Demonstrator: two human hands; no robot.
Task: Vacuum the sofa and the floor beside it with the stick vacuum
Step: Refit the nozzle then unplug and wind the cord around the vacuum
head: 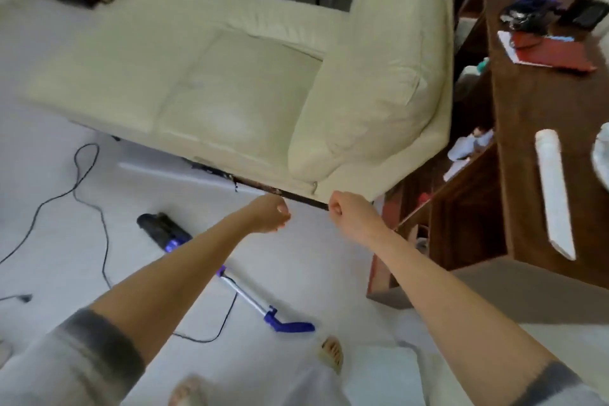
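Head view, left hand and right hand fingers curled closed, empty, near sofa front edge, stick vacuum flat on open floor

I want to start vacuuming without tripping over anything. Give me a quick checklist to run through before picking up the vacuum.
1. Stick vacuum within reach: ok, lying on the floor.
2. Left hand free: ok, fisted, holding nothing.
3. Right hand free: ok, likewise.
4. Floor free of cables: not ok, a black cable loops beside the sofa.
5. Sofa seat bare: ok.
6. Vacuum switched on: cannot tell.
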